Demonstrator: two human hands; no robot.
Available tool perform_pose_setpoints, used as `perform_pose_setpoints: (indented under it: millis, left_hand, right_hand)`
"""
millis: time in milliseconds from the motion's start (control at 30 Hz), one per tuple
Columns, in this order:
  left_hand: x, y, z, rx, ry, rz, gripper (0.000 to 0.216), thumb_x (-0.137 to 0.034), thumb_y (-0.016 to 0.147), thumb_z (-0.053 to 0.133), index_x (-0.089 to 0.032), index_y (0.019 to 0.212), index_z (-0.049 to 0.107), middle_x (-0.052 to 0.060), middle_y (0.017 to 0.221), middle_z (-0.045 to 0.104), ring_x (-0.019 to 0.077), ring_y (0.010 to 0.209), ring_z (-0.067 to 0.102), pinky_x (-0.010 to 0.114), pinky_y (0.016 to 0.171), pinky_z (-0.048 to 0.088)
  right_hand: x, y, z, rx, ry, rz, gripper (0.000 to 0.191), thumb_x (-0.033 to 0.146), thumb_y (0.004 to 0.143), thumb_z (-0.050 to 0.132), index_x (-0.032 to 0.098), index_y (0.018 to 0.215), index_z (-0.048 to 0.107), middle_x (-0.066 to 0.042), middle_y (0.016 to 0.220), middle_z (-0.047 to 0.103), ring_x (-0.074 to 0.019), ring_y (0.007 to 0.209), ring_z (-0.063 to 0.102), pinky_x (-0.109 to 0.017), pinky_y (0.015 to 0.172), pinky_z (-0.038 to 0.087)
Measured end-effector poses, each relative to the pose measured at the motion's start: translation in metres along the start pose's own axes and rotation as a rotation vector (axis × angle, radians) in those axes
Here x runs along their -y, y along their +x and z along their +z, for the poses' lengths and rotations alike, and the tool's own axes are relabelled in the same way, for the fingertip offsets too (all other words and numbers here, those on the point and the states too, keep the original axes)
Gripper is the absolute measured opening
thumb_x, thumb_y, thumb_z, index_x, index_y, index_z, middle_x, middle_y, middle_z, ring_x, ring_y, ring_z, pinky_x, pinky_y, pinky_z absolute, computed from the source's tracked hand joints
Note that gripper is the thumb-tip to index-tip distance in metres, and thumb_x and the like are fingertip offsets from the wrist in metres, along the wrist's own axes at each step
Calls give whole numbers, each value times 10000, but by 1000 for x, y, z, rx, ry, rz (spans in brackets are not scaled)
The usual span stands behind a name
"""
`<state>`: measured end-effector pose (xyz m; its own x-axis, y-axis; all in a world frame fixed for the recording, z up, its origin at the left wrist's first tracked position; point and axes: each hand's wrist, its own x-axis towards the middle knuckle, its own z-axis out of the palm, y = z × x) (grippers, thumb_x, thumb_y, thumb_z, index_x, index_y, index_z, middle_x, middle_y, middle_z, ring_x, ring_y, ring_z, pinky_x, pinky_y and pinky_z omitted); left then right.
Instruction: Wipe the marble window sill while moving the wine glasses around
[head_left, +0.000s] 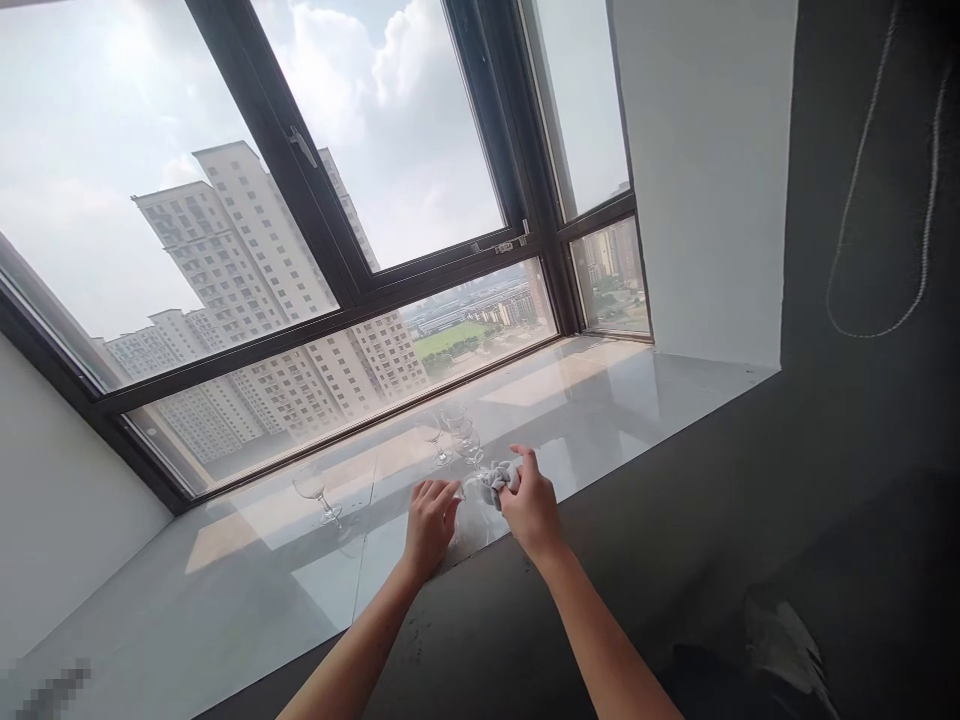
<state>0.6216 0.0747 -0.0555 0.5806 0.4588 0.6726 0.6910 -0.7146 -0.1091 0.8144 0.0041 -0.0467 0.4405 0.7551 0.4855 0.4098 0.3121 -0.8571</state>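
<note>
Gray cloth (495, 483), in the head view, is pinched in your right hand (532, 505) near the windowsill's (247, 600) front edge, bunched perhaps to make a compact wad. Your left hand (430, 525) curls just beside it, though I cannot tell whether those fingers grip anything; stemmed glasses (318, 495) stand farther back, seemingly clear of your arms.

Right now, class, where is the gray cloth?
The gray cloth is low-centre in the head view, in the right hand, right of the left hand.
</note>
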Motion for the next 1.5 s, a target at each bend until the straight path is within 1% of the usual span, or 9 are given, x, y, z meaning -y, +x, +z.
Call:
perform_pose_setpoints:
  millis: [300,400,533,633,767,967,1100,1300,1500]
  left_hand:
    - [1,2,-2,59,12,12,298,-215,938,406,-239,1124,637,75,905,658,206,855,571,389,864,415]
    - [1,2,0,42,-14,-26,281,-218,930,414,-228,1104,635,82,914,654,215,875,574,388,857,424]
    - [2,1,5,10,-86,-94,233,-217,918,430,-216,1055,618,70,936,665,213,911,591,402,913,418]
    - [4,-1,9,3,-174,-177,189,-263,919,445,-220,983,618,39,860,678,190,833,620,411,941,418]
    - [8,-4,10,-47,-284,-392,149,-325,866,533,-217,913,625,30,836,683,183,787,638,308,746,475]
    - [13,-3,5,-248,-261,-409,180,-365,829,589,-214,870,678,63,912,655,216,905,604,343,816,473]
    - [9,-3,3,-190,-408,-497,228,-400,827,594,-202,893,687,55,870,690,200,839,622,315,767,482]
    - [5,0,1,-11,-800,-619,333,-498,742,665,-170,792,700,45,739,701,184,711,641,288,694,491]
    - [9,2,2,-59,-926,-698,338,-470,719,685,-150,826,700,48,727,693,160,650,625,269,642,481]
  right_hand:
    - [-10,0,9,22,25,89,501,195,700,510,194,1201,516,41,625,558,-120,510,499,-198,501,354]
    - [-7,0,11,21,232,187,482,265,703,579,184,1174,519,41,605,588,-133,508,525,-214,495,385]
    - [-4,6,10,33,667,396,664,380,613,730,156,1184,477,-18,708,671,-183,615,620,-257,542,471]
    - [-8,13,4,-85,797,464,732,422,576,765,146,1183,463,-33,745,678,-190,648,635,-278,578,498]
    - [-17,14,-2,-246,635,419,705,420,601,751,165,1189,458,-49,835,677,-177,654,622,-267,559,493]
    - [-19,3,7,-160,174,157,497,359,744,585,173,1197,503,35,667,562,-128,548,497,-219,539,401]
    - [-14,-4,19,-61,54,60,462,285,780,508,171,1227,483,52,635,502,-129,561,472,-210,576,389]
    - [-10,-12,33,-3,-31,-45,478,214,761,481,186,1237,501,1,741,564,-154,651,534,-232,640,424]
    - [-4,-13,37,92,178,17,491,262,757,523,189,1242,500,13,713,594,-134,595,535,-213,588,436]
